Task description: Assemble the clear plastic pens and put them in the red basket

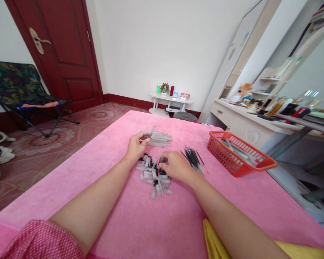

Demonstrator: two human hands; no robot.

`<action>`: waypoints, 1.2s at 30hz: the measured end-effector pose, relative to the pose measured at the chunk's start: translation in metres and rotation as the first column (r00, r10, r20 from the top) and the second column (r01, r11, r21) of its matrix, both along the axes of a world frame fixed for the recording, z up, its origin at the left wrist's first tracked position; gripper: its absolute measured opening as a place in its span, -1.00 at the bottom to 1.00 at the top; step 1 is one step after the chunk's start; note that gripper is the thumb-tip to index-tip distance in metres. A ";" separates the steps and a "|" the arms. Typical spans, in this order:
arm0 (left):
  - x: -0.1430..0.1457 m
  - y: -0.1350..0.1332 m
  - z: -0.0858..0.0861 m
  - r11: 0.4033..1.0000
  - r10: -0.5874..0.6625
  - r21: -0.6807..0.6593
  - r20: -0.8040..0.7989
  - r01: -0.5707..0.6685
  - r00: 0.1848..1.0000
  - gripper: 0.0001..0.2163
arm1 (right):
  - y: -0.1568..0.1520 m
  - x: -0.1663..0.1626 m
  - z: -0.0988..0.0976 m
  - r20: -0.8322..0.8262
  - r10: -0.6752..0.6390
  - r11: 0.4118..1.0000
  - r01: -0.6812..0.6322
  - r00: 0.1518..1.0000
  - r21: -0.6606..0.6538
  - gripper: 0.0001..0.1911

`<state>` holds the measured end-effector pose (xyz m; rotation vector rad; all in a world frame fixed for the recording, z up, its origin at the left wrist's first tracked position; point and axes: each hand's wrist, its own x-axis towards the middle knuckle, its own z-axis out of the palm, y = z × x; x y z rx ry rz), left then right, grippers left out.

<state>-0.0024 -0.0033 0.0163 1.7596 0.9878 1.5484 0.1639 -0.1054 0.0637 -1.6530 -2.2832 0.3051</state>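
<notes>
My left hand (136,145) is closed on a clear plastic tube (152,131) that points up and away, just in front of a row of similar clear tubes (160,139) lying on the pink cloth (102,169). My right hand (174,166) rests fingers-down on a heap of small clear and black caps (153,177), pinching at one of them; what it holds is too small to make out. A bundle of thin black refills (193,157) lies just right of my right hand.
A red plastic basket (239,154) with several finished pieces sits at the right of the pink cloth. Beyond stand a white dresser (248,122), a small white table (170,100), a folding chair (18,90) and a red door (62,46). A yellow item (213,241) lies by my right elbow.
</notes>
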 end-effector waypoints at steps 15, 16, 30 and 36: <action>-0.001 -0.011 0.003 0.970 0.038 0.236 -0.410 0.065 0.911 -0.78 | 0.027 0.039 0.007 -0.781 -0.102 0.982 0.189 0.616 0.020 -0.70; -0.001 -0.012 0.004 0.967 0.045 0.245 -0.428 0.068 0.903 -0.78 | 0.028 0.039 0.007 -0.776 -0.101 0.981 0.192 0.623 0.026 -0.70; 0.000 -0.016 0.010 0.954 0.061 0.281 -0.512 0.100 0.857 -0.77 | 0.026 0.037 0.008 -0.651 -0.051 0.970 0.193 0.757 0.148 -0.81; 0.000 -0.016 0.009 0.955 0.068 0.282 -0.516 0.095 0.854 -0.77 | 0.027 0.037 0.008 -0.689 -0.070 0.969 0.212 0.722 0.124 -0.88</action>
